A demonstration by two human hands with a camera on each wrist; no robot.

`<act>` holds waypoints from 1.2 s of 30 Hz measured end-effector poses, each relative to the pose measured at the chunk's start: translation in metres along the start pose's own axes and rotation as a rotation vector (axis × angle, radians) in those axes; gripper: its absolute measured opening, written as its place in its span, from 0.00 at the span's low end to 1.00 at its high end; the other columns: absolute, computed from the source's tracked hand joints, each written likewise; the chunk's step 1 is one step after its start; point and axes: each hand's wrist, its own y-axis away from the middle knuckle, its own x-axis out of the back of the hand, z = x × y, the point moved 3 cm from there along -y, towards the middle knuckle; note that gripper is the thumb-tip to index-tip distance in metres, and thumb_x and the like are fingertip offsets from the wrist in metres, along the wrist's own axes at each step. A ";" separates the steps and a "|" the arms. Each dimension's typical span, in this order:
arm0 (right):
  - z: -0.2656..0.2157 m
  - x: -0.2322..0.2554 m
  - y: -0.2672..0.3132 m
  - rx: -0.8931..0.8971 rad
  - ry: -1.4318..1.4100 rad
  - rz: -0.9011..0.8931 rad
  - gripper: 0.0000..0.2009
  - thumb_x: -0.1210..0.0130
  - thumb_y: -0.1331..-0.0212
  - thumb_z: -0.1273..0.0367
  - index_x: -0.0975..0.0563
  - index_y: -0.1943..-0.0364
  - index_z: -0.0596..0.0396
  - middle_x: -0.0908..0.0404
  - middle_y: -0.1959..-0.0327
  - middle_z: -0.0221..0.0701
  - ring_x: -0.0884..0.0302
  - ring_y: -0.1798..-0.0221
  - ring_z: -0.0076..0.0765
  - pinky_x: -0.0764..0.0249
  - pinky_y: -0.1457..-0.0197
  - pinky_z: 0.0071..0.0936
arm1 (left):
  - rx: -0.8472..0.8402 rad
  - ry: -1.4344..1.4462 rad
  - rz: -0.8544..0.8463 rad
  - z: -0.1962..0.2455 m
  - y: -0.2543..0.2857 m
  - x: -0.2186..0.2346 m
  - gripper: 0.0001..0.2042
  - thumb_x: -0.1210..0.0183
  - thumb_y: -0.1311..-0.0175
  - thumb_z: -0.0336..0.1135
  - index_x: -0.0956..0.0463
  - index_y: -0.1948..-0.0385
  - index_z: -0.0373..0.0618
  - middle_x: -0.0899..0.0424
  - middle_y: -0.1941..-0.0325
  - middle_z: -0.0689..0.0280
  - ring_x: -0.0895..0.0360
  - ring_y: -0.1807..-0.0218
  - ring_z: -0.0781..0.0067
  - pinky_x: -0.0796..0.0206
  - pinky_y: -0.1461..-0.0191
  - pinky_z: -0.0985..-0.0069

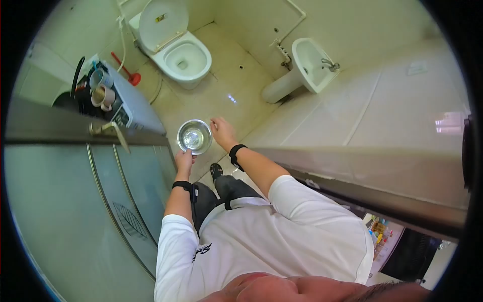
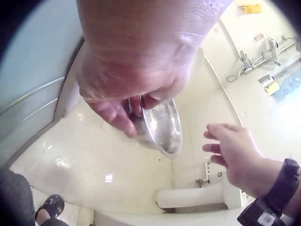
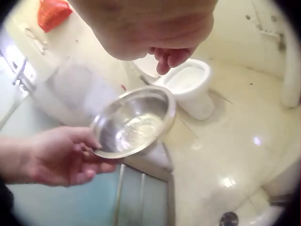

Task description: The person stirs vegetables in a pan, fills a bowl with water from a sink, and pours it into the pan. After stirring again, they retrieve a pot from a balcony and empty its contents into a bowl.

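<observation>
Holding the metal bowl point(image 1: 195, 136), the left hand point(image 1: 185, 161) pinched its rim. Nearby, the right hand point(image 1: 224, 134) had half-open, empty fingers.

Lettered in dark script on the white shirt point(image 1: 287, 236), seemingly starting with an S but otherwise too small to make out. Labelled in yellow on the raised toilet lid point(image 1: 173, 25), likewise too small to read.

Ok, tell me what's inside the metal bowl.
Bright glints show at the bottom of the metal bowl; whether they come from clear water or bare metal, I cannot tell. The left hand grips the rim, its thumb covering a small patch there.
</observation>
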 end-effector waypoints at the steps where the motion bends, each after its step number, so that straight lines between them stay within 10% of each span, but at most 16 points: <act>1: 0.013 0.001 -0.013 -0.007 0.007 0.014 0.10 0.48 0.41 0.65 0.21 0.61 0.51 0.20 0.63 0.39 0.22 0.62 0.47 0.27 0.60 0.38 | -0.006 -0.023 0.004 0.015 -0.004 -0.004 0.09 0.48 0.39 0.34 0.27 0.68 0.35 0.19 0.73 0.58 0.19 0.75 0.71 0.33 0.80 0.78; 10: 0.069 0.108 -0.161 -0.488 0.206 0.236 0.12 0.50 0.42 0.62 0.20 0.66 0.54 0.19 0.64 0.42 0.22 0.60 0.53 0.27 0.56 0.45 | -0.116 -0.177 -0.178 0.148 -0.105 -0.083 0.11 0.47 0.43 0.36 0.25 0.73 0.35 0.19 0.80 0.59 0.23 0.82 0.72 0.34 0.81 0.77; 24: 0.219 0.356 -0.276 -0.812 0.368 0.801 0.16 0.48 0.42 0.57 0.20 0.58 0.53 0.19 0.59 0.41 0.22 0.56 0.48 0.27 0.53 0.41 | -0.352 -0.479 -0.802 0.356 -0.130 -0.371 0.11 0.48 0.41 0.37 0.24 0.68 0.36 0.19 0.75 0.62 0.20 0.74 0.73 0.31 0.74 0.78; 36: 0.403 0.456 -0.342 -1.143 0.572 0.684 0.21 0.45 0.44 0.54 0.25 0.55 0.58 0.24 0.55 0.43 0.22 0.56 0.50 0.25 0.56 0.42 | -0.446 -0.828 -0.982 0.362 -0.171 -0.650 0.14 0.45 0.46 0.40 0.24 0.76 0.35 0.19 0.81 0.57 0.19 0.78 0.64 0.30 0.69 0.68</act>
